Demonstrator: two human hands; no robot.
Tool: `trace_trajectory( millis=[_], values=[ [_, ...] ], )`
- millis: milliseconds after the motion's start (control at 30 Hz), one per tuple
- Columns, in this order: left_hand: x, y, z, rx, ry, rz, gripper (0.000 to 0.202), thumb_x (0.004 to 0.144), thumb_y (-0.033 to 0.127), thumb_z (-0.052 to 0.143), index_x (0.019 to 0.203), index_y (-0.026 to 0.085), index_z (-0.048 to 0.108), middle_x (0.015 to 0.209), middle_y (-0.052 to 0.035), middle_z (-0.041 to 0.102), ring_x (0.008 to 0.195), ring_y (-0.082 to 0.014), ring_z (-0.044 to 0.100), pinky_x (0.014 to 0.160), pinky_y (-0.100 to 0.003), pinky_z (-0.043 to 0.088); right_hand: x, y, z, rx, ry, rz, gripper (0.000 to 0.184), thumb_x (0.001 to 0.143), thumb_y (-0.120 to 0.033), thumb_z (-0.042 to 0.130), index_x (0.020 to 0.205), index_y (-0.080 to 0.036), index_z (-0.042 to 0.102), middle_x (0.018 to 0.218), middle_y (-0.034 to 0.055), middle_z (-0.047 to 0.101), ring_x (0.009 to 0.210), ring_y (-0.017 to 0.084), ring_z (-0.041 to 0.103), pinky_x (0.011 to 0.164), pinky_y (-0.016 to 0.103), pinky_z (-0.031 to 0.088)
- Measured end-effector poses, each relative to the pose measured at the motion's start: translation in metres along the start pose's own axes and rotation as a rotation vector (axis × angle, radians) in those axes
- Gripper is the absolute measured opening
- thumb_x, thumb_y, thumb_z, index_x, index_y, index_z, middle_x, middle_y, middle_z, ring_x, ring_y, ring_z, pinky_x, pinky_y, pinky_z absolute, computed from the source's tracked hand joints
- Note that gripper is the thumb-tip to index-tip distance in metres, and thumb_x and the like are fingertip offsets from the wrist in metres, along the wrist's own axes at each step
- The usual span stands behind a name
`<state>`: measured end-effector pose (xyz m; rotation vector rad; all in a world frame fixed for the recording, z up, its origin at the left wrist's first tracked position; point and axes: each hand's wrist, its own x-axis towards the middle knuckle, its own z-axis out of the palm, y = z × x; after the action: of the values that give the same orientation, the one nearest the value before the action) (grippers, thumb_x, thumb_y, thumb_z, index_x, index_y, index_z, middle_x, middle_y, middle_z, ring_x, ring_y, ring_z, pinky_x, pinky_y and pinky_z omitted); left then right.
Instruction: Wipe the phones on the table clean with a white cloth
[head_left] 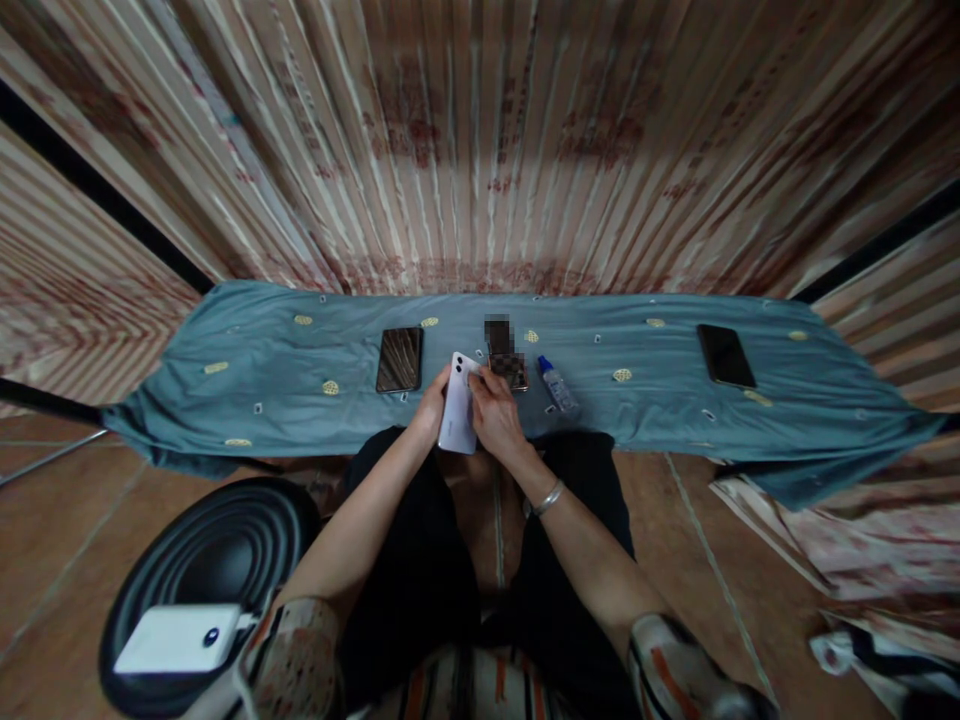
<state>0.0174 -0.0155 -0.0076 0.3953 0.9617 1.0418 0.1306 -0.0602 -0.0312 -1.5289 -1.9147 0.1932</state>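
Observation:
A pale lilac phone (457,408) is held back side up over my lap, at the near edge of a table under a teal cloth (247,385). My left hand (431,408) grips its left edge with curled fingers. My right hand (493,415), a silver bangle on its wrist, is closed over the phone's upper right side, fingers pressed near the camera corner; whether they hold a small white piece there is unclear. Just beyond my right hand lies a dark patterned phone (508,368).
A phone with a glossy screen (400,359) lies left of my hands, a small blue-capped bottle (557,385) right of them, a black phone (725,355) far right. A black round stool (217,560) with a white power bank (178,638) stands at lower left. Striped curtain behind.

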Motion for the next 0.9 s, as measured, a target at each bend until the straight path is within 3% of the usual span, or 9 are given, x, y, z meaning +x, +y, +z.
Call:
trace_trajectory(
  millis=[133, 333, 600, 900],
  values=[
    [-0.004, 0.0, 0.004, 0.023, 0.061, -0.014, 0.033, 0.095, 0.034, 0.053, 0.106, 0.01, 0.072, 0.062, -0.0023, 0.07, 0.05, -0.015, 0.061, 0.06, -0.026, 0.052, 0.004, 0.004, -0.001, 0.0, 0.018, 0.023, 0.048, 0.094, -0.008, 0.038, 0.136, -0.008, 0.06, 0.144, 0.0209, 0.055, 0.132, 0.03, 0.051, 0.114, 0.047, 0.043],
    [-0.008, -0.005, 0.009, 0.069, 0.06, -0.037, 0.029, 0.095, 0.033, 0.054, 0.095, 0.011, 0.074, 0.058, -0.0021, 0.068, 0.044, -0.0134, 0.057, 0.052, -0.025, 0.048, 0.013, 0.013, -0.003, 0.018, 0.056, 0.052, 0.049, 0.093, -0.007, 0.038, 0.138, -0.009, 0.059, 0.144, 0.021, 0.054, 0.127, 0.03, 0.053, 0.111, 0.048, 0.045],
    [-0.013, -0.007, 0.016, 0.035, 0.039, 0.0, 0.026, 0.095, 0.024, 0.053, 0.102, 0.01, 0.074, 0.072, -0.0042, 0.074, 0.062, -0.0162, 0.067, 0.072, -0.027, 0.055, 0.017, 0.016, -0.004, 0.038, 0.07, 0.005, 0.051, 0.094, -0.01, 0.038, 0.143, -0.014, 0.055, 0.146, 0.0184, 0.054, 0.131, 0.03, 0.051, 0.112, 0.05, 0.043],
    [-0.01, -0.001, 0.008, 0.059, 0.062, -0.032, 0.03, 0.094, 0.035, 0.056, 0.094, 0.011, 0.072, 0.06, -0.0028, 0.069, 0.044, -0.0137, 0.058, 0.051, -0.025, 0.047, 0.015, 0.018, -0.003, -0.016, 0.066, 0.09, 0.05, 0.091, -0.004, 0.04, 0.136, -0.009, 0.061, 0.14, 0.021, 0.058, 0.127, 0.031, 0.055, 0.112, 0.051, 0.045]
  ],
)
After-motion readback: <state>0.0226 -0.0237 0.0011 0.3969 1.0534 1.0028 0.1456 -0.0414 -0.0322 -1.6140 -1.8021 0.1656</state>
